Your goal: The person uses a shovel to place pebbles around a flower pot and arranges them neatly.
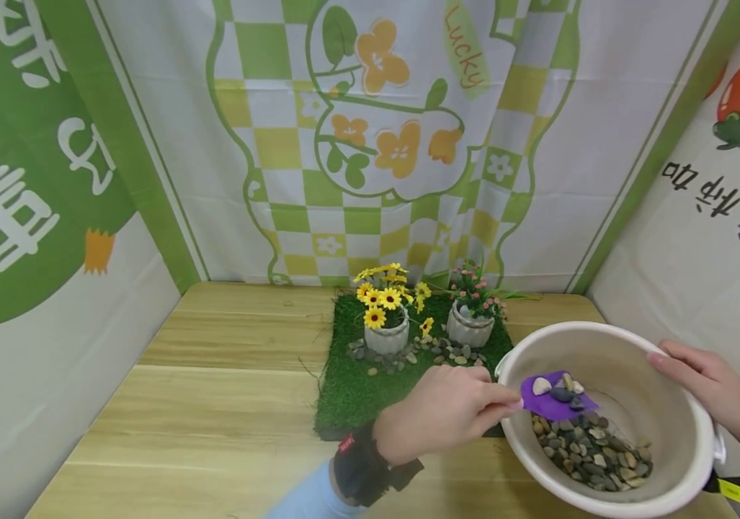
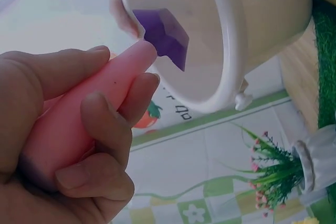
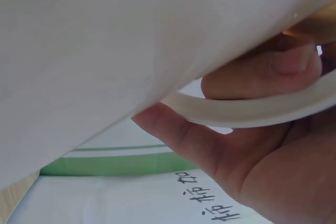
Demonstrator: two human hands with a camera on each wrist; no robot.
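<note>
My left hand (image 1: 447,409) grips the pink handle (image 2: 100,100) of a toy shovel. The shovel's purple blade (image 1: 553,411) is inside the bucket's mouth, carrying several stones (image 1: 562,394), pale and dark. Below it, a heap of mixed pebbles (image 1: 593,453) covers part of the floor of the off-white bucket (image 1: 676,422), which is tilted toward me. At the bucket's right rim is my right hand (image 1: 710,378), its thumb over the edge and fingers outside. The right wrist view has the white bail handle (image 3: 262,111) passing between that hand's thumb and fingers.
An artificial grass mat (image 1: 357,393) lies on the wooden table (image 1: 214,418). On it stand a pot of yellow flowers (image 1: 386,337) and a pot of pink flowers (image 1: 470,330), with loose pebbles (image 1: 457,352) around them. Printed cloth (image 1: 266,216) walls the back and both sides.
</note>
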